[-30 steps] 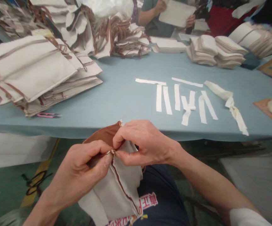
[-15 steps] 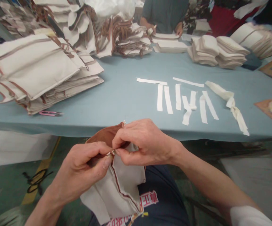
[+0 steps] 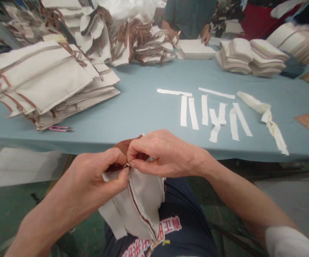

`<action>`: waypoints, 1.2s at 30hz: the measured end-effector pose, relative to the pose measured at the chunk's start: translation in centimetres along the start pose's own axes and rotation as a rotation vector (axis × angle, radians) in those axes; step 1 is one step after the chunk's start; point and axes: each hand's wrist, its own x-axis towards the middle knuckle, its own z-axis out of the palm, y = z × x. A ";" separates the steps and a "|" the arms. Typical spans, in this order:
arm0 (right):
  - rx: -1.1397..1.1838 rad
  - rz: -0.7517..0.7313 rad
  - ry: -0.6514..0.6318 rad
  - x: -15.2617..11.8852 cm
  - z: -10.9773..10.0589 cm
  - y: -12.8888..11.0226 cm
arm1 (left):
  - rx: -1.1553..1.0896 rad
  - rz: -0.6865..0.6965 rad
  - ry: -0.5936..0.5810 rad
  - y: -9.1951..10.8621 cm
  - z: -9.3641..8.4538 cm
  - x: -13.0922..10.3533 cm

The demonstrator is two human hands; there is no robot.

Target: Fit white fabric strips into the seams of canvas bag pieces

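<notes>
A cream fabric piece (image 3: 141, 200) with a dark brown seam and a brown lining (image 3: 123, 144) hangs over my lap, below the table's front edge. My left hand (image 3: 101, 175) pinches its upper edge between thumb and forefinger. Close against it, my right hand (image 3: 162, 153) is closed in a pinch on the same edge, where the brown seam meets the top. A small pale bit shows between the fingertips; what it is I cannot make out. The fingers hide most of the brown inside.
On the blue table (image 3: 138, 107) lie white strips (image 3: 193, 113), a twisted cream strip (image 3: 267, 116) and pink thread snips (image 3: 61, 129). Stacked cream fabric pieces (image 3: 44, 75) stand at left, more piles (image 3: 234, 55) at back right. Across the table a person (image 3: 189, 21) handles flat cream pieces (image 3: 197, 50).
Both hands and the fabric have risen slightly, and my left fingertips now sit closer to the right ones. Across the table, the person's top cream piece has been laid down onto the pile.
</notes>
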 end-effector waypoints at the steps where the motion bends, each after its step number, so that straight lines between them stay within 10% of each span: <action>1: 0.059 -0.001 -0.011 0.0 0.1 0.3 | -0.010 0.000 -0.023 -0.1 0.0 0.1; 6: 0.304 0.028 0.003 -0.3 0.8 1.2 | -0.148 -0.046 -0.083 -0.7 0.5 0.8; 15: -0.207 0.031 0.034 0.9 2.2 0.3 | -0.099 -0.083 0.030 -1.6 0.3 -0.1; 25: -0.049 -0.039 0.027 0.4 1.5 0.7 | -0.149 -0.120 -0.149 -2.6 -0.8 0.0; 36: -0.408 -0.067 0.118 0.3 2.4 -0.1 | -0.229 -0.171 -0.127 -3.3 0.2 -1.0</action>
